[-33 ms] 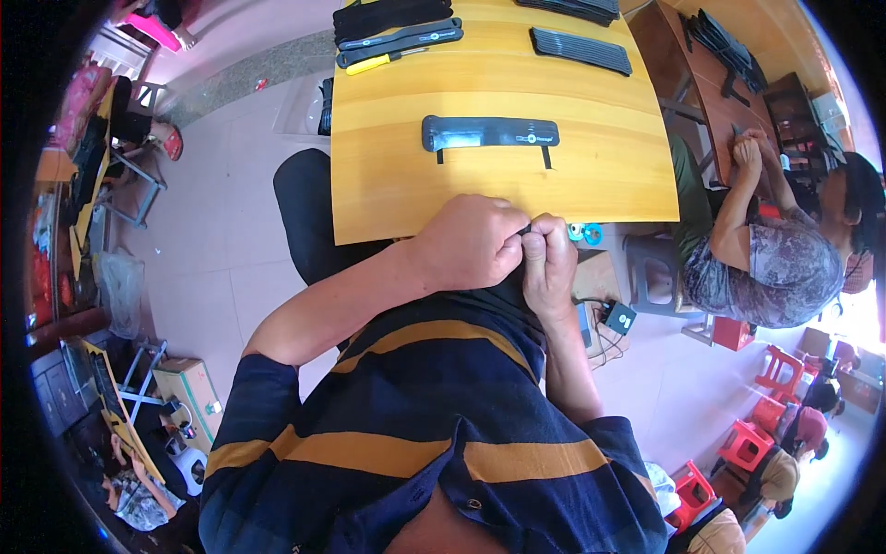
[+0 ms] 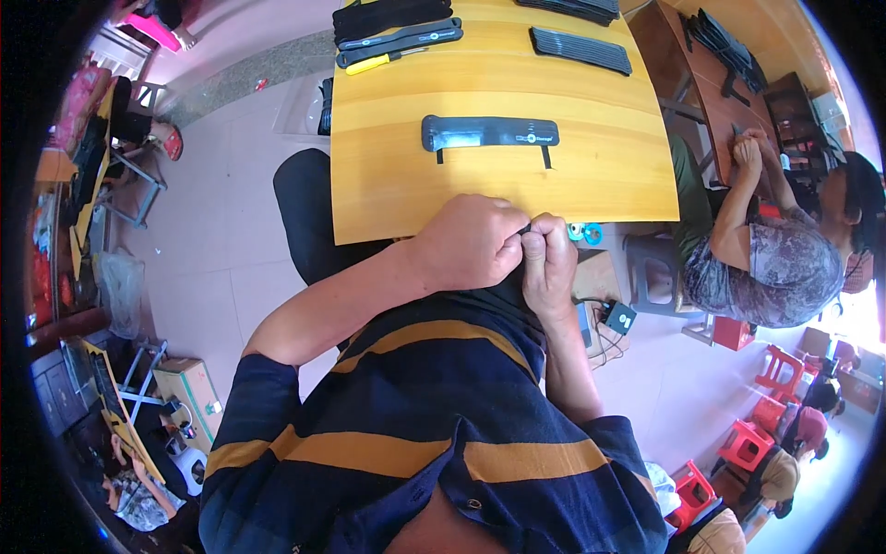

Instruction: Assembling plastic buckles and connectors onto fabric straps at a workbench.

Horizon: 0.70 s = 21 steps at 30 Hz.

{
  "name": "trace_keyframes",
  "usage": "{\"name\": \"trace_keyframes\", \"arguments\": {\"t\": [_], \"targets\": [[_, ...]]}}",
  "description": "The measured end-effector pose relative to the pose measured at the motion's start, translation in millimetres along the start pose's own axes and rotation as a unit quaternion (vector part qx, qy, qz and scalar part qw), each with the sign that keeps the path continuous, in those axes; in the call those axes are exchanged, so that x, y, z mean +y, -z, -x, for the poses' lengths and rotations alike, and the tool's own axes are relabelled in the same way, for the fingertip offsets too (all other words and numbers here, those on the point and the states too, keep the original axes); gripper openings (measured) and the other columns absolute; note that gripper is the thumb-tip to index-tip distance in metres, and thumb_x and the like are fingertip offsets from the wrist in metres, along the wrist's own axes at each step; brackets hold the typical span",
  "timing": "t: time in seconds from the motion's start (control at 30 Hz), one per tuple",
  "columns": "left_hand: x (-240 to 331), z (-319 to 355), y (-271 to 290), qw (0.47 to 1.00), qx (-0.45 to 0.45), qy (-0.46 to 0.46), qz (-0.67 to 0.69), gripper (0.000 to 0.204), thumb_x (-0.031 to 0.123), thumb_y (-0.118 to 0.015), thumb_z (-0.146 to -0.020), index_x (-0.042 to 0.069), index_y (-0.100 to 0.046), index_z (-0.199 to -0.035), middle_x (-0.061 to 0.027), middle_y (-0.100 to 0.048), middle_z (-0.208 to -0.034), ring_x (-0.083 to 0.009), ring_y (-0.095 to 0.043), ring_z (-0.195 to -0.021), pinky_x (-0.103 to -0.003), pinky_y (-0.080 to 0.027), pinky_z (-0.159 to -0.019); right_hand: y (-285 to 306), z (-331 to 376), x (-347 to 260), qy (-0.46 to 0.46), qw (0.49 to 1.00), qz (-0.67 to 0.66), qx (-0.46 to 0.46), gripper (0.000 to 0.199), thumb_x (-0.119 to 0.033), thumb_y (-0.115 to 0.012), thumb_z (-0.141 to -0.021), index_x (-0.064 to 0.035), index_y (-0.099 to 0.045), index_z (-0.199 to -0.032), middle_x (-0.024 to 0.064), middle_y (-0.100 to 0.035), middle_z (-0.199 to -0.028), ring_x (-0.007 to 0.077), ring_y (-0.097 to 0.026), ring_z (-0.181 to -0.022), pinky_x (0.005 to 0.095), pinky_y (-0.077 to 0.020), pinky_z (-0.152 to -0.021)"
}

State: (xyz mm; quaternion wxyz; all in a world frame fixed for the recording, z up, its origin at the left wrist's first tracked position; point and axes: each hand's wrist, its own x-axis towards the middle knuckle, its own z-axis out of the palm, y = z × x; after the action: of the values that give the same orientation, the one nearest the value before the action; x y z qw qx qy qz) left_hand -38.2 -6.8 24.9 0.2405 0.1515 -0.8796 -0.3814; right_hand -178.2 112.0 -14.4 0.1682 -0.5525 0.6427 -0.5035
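My left hand (image 2: 471, 242) and my right hand (image 2: 551, 263) meet at the near edge of the wooden table (image 2: 388, 185), both closed. Between their fingertips a small black piece (image 2: 526, 230) shows; most of it is hidden, so its kind is unclear. Beyond my hands, a flat black strap-like band (image 2: 489, 132) with a glossy face lies across the tabletop. Two short black tabs stick out from its near side, one close to each end. No finger touches this band.
A yellow-handled screwdriver (image 2: 374, 62) lies by more black bands (image 2: 401, 37) at the far left. Black stacks (image 2: 581, 53) lie at the far right. Teal-handled scissors (image 2: 585, 233) show by the table's near edge. A co-worker (image 2: 775, 258) sits at the right.
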Motion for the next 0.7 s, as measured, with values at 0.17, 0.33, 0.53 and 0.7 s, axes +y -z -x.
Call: {"name": "trace_keyframes", "arguments": {"t": [0.17, 0.33, 0.53, 0.7], "targets": [[1.6, -0.8, -0.1, 1.0, 0.01, -0.006, -0.011, 0.012, 0.012, -0.061, -0.081, 0.001, -0.06, -0.077, -0.0204, -0.063, -0.072, -0.0441, -0.064, -0.07, -0.054, -0.053, -0.065, -1.5, -1.1, -2.9, 0.036, 0.999, 0.034, 0.013, 0.015, -0.015, -0.06, -0.104, -0.0029, -0.053, -0.099, 0.0154, -0.057, -0.081, 0.0329, -0.059, -0.069, 0.0392, -0.0475, -0.064], [2.6, 0.8, -2.4, 1.0, 0.017, -0.016, -0.015, 0.011, 0.012, -0.062, -0.082, 0.002, -0.06, -0.079, -0.0182, -0.063, -0.072, -0.0417, -0.066, -0.07, -0.052, -0.053, -0.062, -2.5, -0.1, -1.8, 0.066, 0.996, 0.056, 0.025, 0.013, -0.012, -0.059, -0.104, -0.0026, -0.051, -0.099, 0.0166, -0.056, -0.083, 0.0359, -0.06, -0.07, 0.0409, -0.048, -0.064], [1.7, 2.8, -5.8, 0.998, 0.022, -0.038, -0.04, 0.011, 0.013, -0.065, -0.084, 0.003, -0.061, -0.081, -0.0156, -0.063, -0.072, -0.0388, -0.066, -0.068, -0.049, -0.054, -0.061, -1.7, -0.5, -4.3, 0.064, 0.996, 0.056, 0.021, 0.011, -0.008, -0.059, -0.103, -0.0025, -0.05, -0.099, 0.0166, -0.056, -0.083, 0.0359, -0.06, -0.069, 0.0416, -0.0483, -0.064], [-3.0, 2.7, -9.5, 0.996, 0.022, -0.04, -0.073, 0.011, 0.014, -0.065, -0.084, 0.003, -0.062, -0.082, -0.0157, -0.063, -0.071, -0.0383, -0.067, -0.068, -0.049, -0.054, -0.061, -3.4, -1.8, -3.8, 0.07, 0.995, 0.066, 0.026, 0.009, -0.006, -0.058, -0.102, -0.0023, -0.05, -0.099, 0.0164, -0.057, -0.083, 0.0354, -0.061, -0.069, 0.0412, -0.0487, -0.064]]}}
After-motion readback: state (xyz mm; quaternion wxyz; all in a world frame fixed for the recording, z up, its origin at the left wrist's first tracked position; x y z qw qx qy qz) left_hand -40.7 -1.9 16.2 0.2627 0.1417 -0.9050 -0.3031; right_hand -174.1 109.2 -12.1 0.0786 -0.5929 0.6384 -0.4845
